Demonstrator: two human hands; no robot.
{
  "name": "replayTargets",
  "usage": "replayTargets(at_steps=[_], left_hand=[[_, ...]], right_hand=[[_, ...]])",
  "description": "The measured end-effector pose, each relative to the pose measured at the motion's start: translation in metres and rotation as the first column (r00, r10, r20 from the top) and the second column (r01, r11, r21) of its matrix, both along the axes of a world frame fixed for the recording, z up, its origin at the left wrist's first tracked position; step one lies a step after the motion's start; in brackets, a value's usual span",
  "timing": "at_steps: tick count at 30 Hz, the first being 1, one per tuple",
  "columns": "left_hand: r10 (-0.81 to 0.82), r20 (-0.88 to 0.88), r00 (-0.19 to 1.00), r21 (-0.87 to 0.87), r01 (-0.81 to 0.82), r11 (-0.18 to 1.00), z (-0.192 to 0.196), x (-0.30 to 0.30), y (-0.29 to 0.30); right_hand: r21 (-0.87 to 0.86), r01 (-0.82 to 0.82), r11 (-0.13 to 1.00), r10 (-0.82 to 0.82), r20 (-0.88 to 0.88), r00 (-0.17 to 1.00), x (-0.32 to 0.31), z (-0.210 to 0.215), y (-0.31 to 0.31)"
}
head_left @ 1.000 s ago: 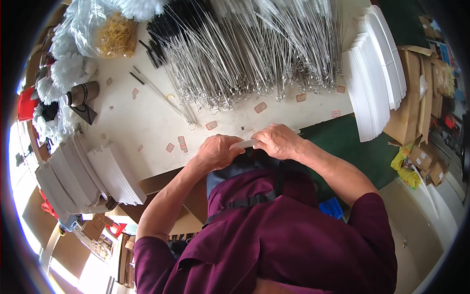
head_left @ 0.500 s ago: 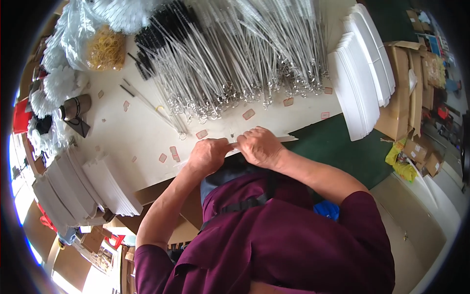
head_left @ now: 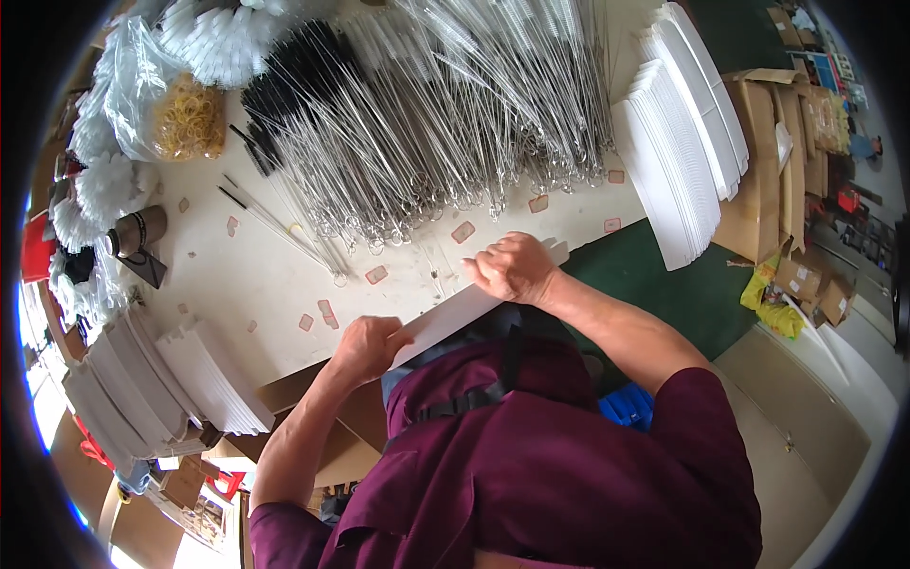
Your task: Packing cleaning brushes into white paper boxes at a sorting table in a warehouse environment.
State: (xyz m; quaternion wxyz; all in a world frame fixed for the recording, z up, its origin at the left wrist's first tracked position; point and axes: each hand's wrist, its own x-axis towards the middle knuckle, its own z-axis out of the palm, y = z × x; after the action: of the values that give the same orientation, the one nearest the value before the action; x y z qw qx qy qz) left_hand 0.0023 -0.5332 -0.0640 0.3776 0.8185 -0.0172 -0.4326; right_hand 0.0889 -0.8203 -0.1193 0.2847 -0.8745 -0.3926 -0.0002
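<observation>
A long flat white carton (head_left: 453, 316) lies along the near edge of the white table (head_left: 237, 284). My left hand (head_left: 368, 345) grips its left end. My right hand (head_left: 512, 267) presses down on its right end, fingers curled over it. Just beyond the hands lies a big heap of long wire-handled brushes (head_left: 427, 123), with white bristles and some black ones. A few loose brushes (head_left: 284, 228) lie apart to the left of the heap.
Stacks of flat white cartons stand at the right (head_left: 678, 152) and at the lower left (head_left: 161, 389). A bag of yellow rubber bands (head_left: 190, 119) sits at the back left. Small pinkish labels (head_left: 376, 275) dot the table. Cardboard boxes (head_left: 768, 161) crowd the right.
My hands were close together on the carton; now they have slid apart to its two ends, and the carton lies stretched out along the table edge.
</observation>
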Motion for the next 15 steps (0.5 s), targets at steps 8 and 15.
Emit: replayTargets(at_steps=[8, 15], left_hand=[[0.042, -0.106, 0.993, -0.016, -0.044, 0.999, 0.014, -0.016, 0.038], [0.003, -0.176, 0.984, -0.031, -0.008, 0.999, 0.021, -0.013, 0.062]], right_hand=[[-0.029, -0.013, 1.000, 0.014, 0.020, 1.000, 0.006, 0.004, -0.041], [-0.039, -0.058, 0.998, 0.057, -0.027, 0.998, 0.015, 0.024, -0.043]])
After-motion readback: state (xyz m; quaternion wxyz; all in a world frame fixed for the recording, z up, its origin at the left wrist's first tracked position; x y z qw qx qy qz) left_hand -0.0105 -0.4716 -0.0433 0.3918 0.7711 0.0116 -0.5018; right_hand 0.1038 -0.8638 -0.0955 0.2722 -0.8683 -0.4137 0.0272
